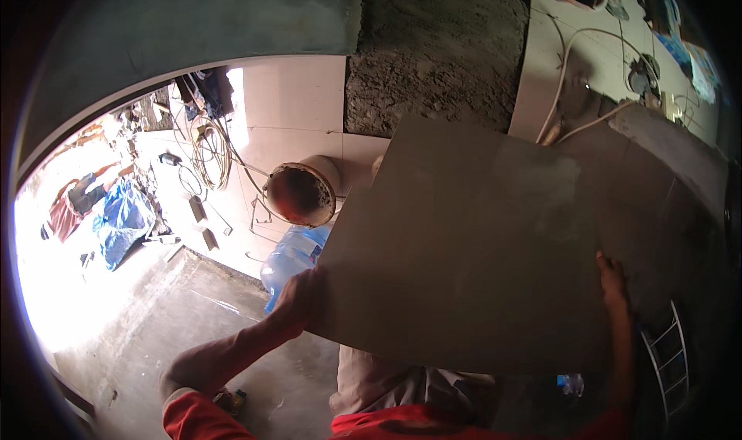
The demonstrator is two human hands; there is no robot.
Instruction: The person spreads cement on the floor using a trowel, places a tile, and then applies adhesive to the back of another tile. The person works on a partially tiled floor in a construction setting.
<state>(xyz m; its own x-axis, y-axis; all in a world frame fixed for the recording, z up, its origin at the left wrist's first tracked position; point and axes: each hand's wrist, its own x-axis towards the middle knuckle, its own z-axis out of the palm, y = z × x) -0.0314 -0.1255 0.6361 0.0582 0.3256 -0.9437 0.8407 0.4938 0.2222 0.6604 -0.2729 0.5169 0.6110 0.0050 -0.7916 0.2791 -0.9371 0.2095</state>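
A large square floor tile (471, 247), grey-brown in the shade, is held up in front of my body. My left hand (305, 295) is closed round its lower left edge, with part of the fingers hidden. On the opposite edge, my right hand (612, 279) grips the tile; its thumb side shows and the rest is dark. Beyond the tile's far edge lies a bed of rough wet mortar (433, 53), bordered on both sides by pale laid tiles (301, 96). The tile covers part of the floor beneath it.
Left of the tile stand a bucket (328, 173) and a clear blue water jug (284, 262). Coiled cable (209, 158) and a blue plastic sheet (124, 220) lie farther left. A hose (568, 49) loops at far right, and a ladder (671, 355) is at lower right.
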